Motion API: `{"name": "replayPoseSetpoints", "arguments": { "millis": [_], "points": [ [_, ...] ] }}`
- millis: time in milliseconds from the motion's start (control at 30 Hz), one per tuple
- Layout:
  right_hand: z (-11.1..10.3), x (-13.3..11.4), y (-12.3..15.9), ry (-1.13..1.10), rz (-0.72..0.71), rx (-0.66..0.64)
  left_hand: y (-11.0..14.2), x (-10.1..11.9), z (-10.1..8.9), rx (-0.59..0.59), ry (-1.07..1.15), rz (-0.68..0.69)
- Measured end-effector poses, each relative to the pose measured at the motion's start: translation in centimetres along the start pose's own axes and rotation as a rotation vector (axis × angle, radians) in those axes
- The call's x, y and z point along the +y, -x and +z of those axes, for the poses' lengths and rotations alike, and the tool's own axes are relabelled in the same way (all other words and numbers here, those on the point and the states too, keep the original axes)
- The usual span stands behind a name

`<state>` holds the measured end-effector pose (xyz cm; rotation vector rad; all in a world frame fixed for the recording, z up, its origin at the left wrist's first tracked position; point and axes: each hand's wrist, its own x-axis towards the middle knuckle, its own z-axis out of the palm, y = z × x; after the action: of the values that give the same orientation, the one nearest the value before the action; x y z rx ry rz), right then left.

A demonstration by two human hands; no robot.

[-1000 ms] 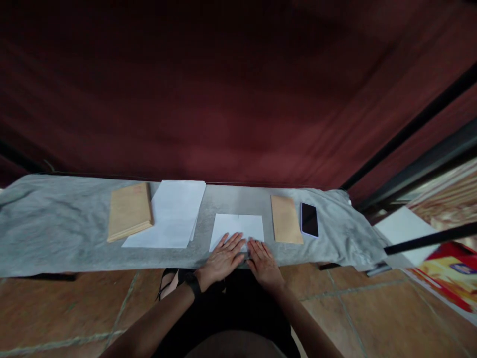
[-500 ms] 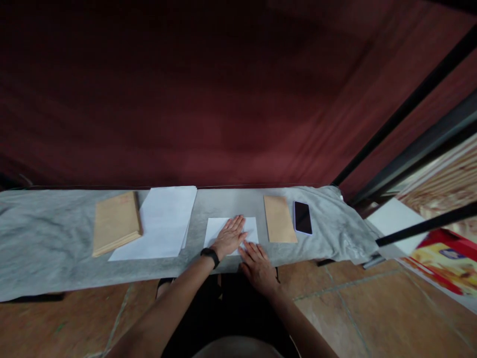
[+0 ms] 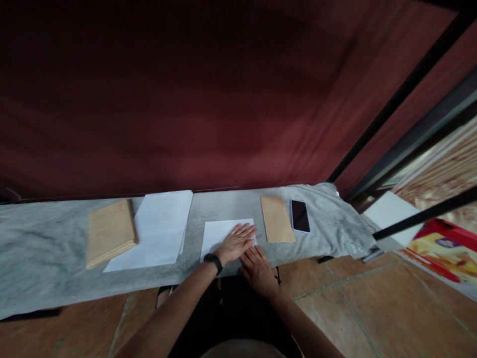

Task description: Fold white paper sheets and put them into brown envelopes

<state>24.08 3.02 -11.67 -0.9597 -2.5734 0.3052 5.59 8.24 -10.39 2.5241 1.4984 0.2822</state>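
Observation:
A white sheet of paper (image 3: 216, 231), apparently folded, lies flat on the grey cloth in front of me. My left hand (image 3: 235, 243), with a black band on its wrist, rests palm down on its right half, fingers stretched toward the right edge. Close below it, my right hand (image 3: 258, 268) lies flat with fingers extended at the paper's lower right corner. The fingertips of the two hands nearly meet. Just right of the paper is a single brown envelope (image 3: 278, 219).
A phone (image 3: 300, 216) lies right of the envelope. To the left are a stack of large white sheets (image 3: 162, 228) and a pile of brown envelopes (image 3: 111, 232) overlapping it. A dark red wall backs the cloth-covered table (image 3: 48, 248). A red and yellow box (image 3: 447, 253) stands at right.
My left hand has slid rightward across the paper toward its right edge. The right hand has stayed almost in place. The view has tilted slightly.

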Motion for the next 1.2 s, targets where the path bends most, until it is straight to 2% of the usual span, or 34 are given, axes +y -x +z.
{"name": "replayPoseSetpoints", "arguments": {
  "millis": [167,300,400,500,700,833,967,1100,1200],
  "points": [
    [0.2,0.1,0.1,0.041,-0.005,0.014,-1.4,-0.5,0.2,0.017,-0.025,-0.06],
    [0.4,0.3,0.2,0.066,-0.033,0.021,-0.9,-0.6,0.3,0.028,-0.023,-0.091],
    [0.4,0.2,0.3,0.068,-0.035,0.04,1.2,-0.3,0.4,0.064,-0.014,-0.075],
    [0.4,0.0,0.3,0.075,-0.03,0.05,4.3,0.2,0.5,0.086,-0.027,-0.085],
    [0.1,0.0,0.3,0.084,-0.055,0.057,9.8,0.5,0.3,0.165,-0.047,-0.221],
    [0.4,-0.1,0.5,0.101,-0.041,0.07,11.8,0.1,0.2,0.252,-0.055,-0.352],
    [1.0,-0.5,1.1,0.125,0.043,0.128,13.8,-0.5,0.1,0.312,-0.098,-0.459],
    [0.9,-0.5,1.4,0.116,0.145,0.171,15.2,-0.7,-0.2,0.324,-0.142,-0.52],
    [-0.1,0.0,0.2,0.082,0.267,0.175,15.2,-0.2,-0.3,0.305,-0.176,-0.563]
  ]
}}
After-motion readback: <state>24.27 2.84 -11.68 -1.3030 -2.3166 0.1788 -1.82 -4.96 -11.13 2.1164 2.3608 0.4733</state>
